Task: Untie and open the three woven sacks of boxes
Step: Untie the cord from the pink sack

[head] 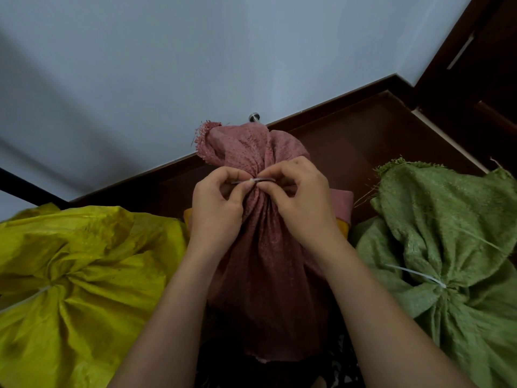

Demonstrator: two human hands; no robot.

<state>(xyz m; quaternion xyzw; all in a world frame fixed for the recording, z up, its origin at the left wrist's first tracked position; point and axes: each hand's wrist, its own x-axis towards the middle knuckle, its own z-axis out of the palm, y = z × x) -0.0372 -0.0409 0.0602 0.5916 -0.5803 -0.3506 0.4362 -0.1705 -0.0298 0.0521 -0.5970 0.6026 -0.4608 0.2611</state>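
Working the white tie point(253, 180) loose at the gathered neck of the pink sack point(260, 233) is the step in hand, and it looks best done by freeing the locking head first, then drawing the strap back through rather than tugging at the cloth. Keeping the neck bunched and steady should stop the frayed top from slipping while the strap slackens. The pink sack stands at the centre of the view, between the other two, its fringe pointing to twelve o'clock towards the wall point(167, 65).

The left hand point(216, 204) comes in from seven o'clock, fingers curled, thumb and forefinger pinching the tie at its left end. The right hand point(300, 201) comes in from five o'clock, also curled, its fingertips point(261, 185) pinching the strap just beside the head. Both forearms rise from the bottom edge and the hands meet at the neck, almost touching.

At eight o'clock lies the yellow sack point(84, 275), and at four o'clock the green sack point(447, 247), each closed with its own white tie. Behind, at one o'clock, runs dark wooden flooring point(349, 135).
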